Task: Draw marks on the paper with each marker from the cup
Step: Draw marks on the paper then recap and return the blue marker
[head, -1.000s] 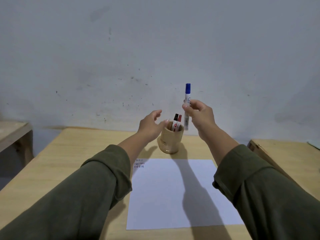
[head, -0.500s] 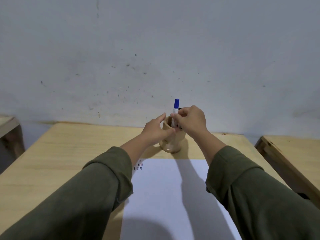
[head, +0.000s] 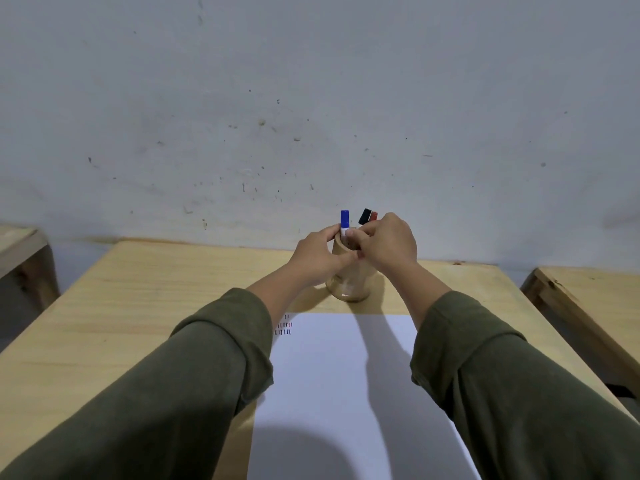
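A person in olive sleeves works at a wooden cup (head: 347,289) standing on a pale bench (head: 156,292), just behind the far edge of a white sheet of paper (head: 346,393). The left hand (head: 318,261) is curled against the cup's left side and rim, steadying it, its thumb running across the front wall. The right hand (head: 388,245) is closed over the cup's mouth from the right, its fingertips pinched at the white barrel of the blue-capped marker (head: 344,221), which stands nearly upright inside the cup at its left rim, cap up; whether those fingertips truly clamp the barrel or only touch it cannot be told, as the contact is small and partly hidden. The black-capped marker (head: 364,216) and the red-capped marker (head: 373,217) lean together at the cup's right rim, their caps showing just above the right hand's knuckles and their bodies hidden behind it. Each marker's long axis runs up out of the cup, so any lift must go straight upward along it; the right hand is the nearer one to all three, with the black and red caps just behind its fingers. Small rows of dark and red tick marks (head: 284,328) sit at the paper's near-cup left corner, beside the left wrist, suggesting that the task is partway along.
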